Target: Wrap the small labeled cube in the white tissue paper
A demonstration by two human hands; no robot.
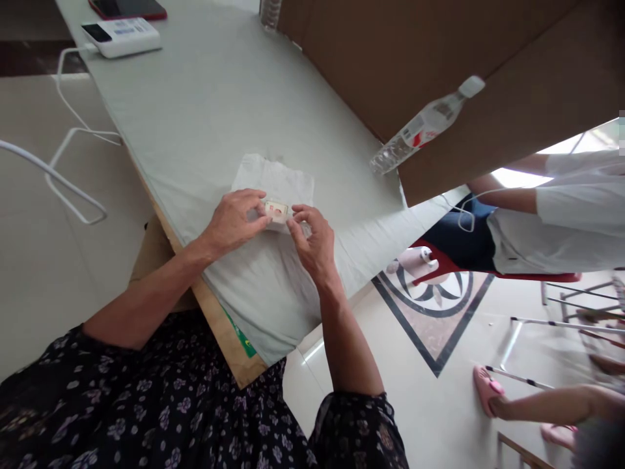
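Observation:
A small pale rectangular packet (277,211) with red print lies between my two hands, above a sheet of thin white paper (276,177) on the cloth-covered table. Thumb and index finger of my left hand (235,220) are curled around the packet's left end. My right hand (313,240) is at its right end, fingertips closed in a pinch at the edge. The paper spreads out behind and beneath the packet, and part of it is hidden by my fingers.
A clear plastic bottle (420,129) stands by a large brown cardboard box (439,52) at the right. A white power bank (122,37) with a cable and a phone (127,8) lie far left. Another person in a white shirt (576,215) sits beyond the table's right edge.

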